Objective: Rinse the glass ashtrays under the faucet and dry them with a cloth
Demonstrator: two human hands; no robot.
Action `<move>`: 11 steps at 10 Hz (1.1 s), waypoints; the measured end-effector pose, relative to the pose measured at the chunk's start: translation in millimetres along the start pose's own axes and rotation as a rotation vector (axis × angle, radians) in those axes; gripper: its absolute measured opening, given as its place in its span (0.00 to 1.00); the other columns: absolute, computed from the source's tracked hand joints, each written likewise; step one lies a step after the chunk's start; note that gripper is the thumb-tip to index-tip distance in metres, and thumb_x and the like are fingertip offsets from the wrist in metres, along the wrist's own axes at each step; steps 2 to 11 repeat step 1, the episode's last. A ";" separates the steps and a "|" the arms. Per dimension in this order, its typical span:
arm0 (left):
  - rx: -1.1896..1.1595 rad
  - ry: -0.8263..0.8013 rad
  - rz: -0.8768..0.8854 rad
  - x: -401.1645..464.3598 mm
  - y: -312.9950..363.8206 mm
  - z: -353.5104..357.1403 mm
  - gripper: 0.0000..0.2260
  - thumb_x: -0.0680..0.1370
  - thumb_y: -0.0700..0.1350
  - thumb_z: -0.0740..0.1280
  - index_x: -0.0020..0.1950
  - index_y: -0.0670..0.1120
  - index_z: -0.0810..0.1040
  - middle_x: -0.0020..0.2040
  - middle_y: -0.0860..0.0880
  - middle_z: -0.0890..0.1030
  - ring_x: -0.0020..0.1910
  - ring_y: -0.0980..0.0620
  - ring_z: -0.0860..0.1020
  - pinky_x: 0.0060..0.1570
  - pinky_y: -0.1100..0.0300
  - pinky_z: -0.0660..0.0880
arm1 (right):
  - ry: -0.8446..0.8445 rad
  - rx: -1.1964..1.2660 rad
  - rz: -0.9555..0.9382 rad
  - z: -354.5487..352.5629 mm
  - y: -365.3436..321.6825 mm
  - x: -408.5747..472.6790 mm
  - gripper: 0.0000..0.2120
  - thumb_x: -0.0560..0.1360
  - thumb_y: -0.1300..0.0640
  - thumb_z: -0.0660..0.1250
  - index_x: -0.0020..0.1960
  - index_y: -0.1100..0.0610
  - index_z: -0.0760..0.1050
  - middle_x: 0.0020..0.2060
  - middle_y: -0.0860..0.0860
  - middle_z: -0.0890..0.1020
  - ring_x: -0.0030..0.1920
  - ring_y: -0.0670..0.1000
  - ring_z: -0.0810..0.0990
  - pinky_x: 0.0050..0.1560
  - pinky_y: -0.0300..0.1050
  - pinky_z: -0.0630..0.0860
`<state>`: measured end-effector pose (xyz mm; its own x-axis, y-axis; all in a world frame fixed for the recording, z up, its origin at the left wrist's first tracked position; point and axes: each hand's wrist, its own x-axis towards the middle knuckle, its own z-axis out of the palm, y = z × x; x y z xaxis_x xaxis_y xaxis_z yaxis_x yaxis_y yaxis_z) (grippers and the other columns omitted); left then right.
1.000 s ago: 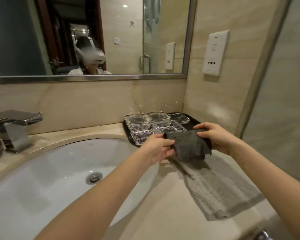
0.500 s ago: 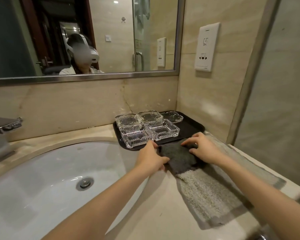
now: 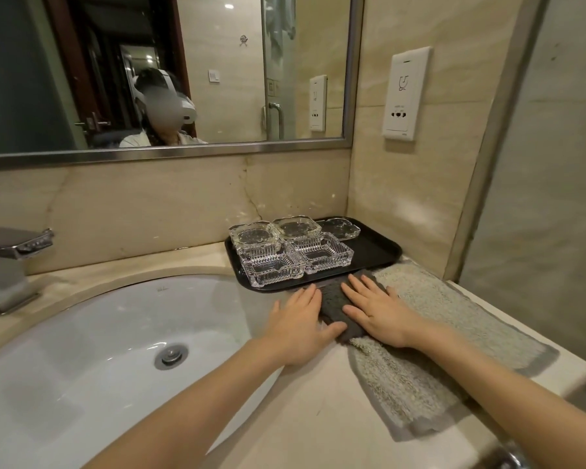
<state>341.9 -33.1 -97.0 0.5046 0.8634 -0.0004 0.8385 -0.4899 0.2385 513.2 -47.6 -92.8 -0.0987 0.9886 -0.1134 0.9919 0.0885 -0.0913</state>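
head view, bathroom counter. a second ago both hands held the dark grey cloth pinched and lifted in front of the tray; half a second ago it was being lowered. now the cloth lies flat, partly on the counter and partly on the near-left end of the light grey towel, just in front of the black tray. the left hand rests palm down with straight, spread fingers, its thumb on the near edge of the cloth and its fingertips at the cloth's left edge; it grips nothing. the right hand lies flat on the cloth's right part, fingers straight and extended toward the tray, likewise gripping nothing. the view has also swung left since half a second ago, bringing more of the faucet into the frame.

five glass ashtrays stand on the left part of the tray, packed together in two rows, apart from both hands. the white sink basin with its metal drain lies left of the hands.

the right part of the cloth is hidden under the right hand, so its full outline cannot be made out. the faucet is cut off at the left edge. whether the ashtrays are wet or dry cannot be told. a metal object at the lower right corner is cut off and unidentifiable.
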 end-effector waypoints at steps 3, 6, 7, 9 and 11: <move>-0.081 0.068 0.009 -3.3 -2.0 -2.8 0.34 0.78 0.63 0.54 0.78 0.47 0.50 0.78 0.51 0.50 0.76 0.52 0.48 0.74 0.50 0.47 | 0.030 0.045 0.010 -4.0 -2.0 1.2 0.28 0.81 0.42 0.46 0.77 0.50 0.46 0.77 0.48 0.45 0.76 0.50 0.41 0.72 0.60 0.43; -0.081 0.068 0.009 -3.3 -2.0 -2.8 0.34 0.78 0.63 0.54 0.78 0.47 0.50 0.78 0.51 0.50 0.76 0.52 0.48 0.74 0.50 0.47 | 0.030 0.045 0.010 -4.0 -2.0 1.2 0.28 0.81 0.42 0.46 0.77 0.50 0.46 0.77 0.48 0.45 0.76 0.50 0.41 0.72 0.60 0.43; -0.081 0.068 0.009 -3.3 -2.0 -2.8 0.34 0.78 0.63 0.54 0.78 0.47 0.50 0.78 0.51 0.50 0.76 0.52 0.48 0.74 0.50 0.47 | 0.030 0.045 0.010 -4.0 -2.0 1.2 0.28 0.81 0.42 0.46 0.77 0.50 0.46 0.77 0.48 0.45 0.76 0.50 0.41 0.72 0.60 0.43; -0.081 0.068 0.009 -3.3 -2.0 -2.8 0.34 0.78 0.63 0.54 0.78 0.47 0.50 0.78 0.51 0.50 0.76 0.52 0.48 0.74 0.50 0.47 | 0.030 0.045 0.010 -4.0 -2.0 1.2 0.28 0.81 0.42 0.46 0.77 0.50 0.46 0.77 0.48 0.45 0.76 0.50 0.41 0.72 0.60 0.43; -0.081 0.068 0.009 -3.3 -2.0 -2.8 0.34 0.78 0.63 0.54 0.78 0.47 0.50 0.78 0.51 0.50 0.76 0.52 0.48 0.74 0.50 0.47 | 0.030 0.045 0.010 -4.0 -2.0 1.2 0.28 0.81 0.42 0.46 0.77 0.50 0.46 0.77 0.48 0.45 0.76 0.50 0.41 0.72 0.60 0.43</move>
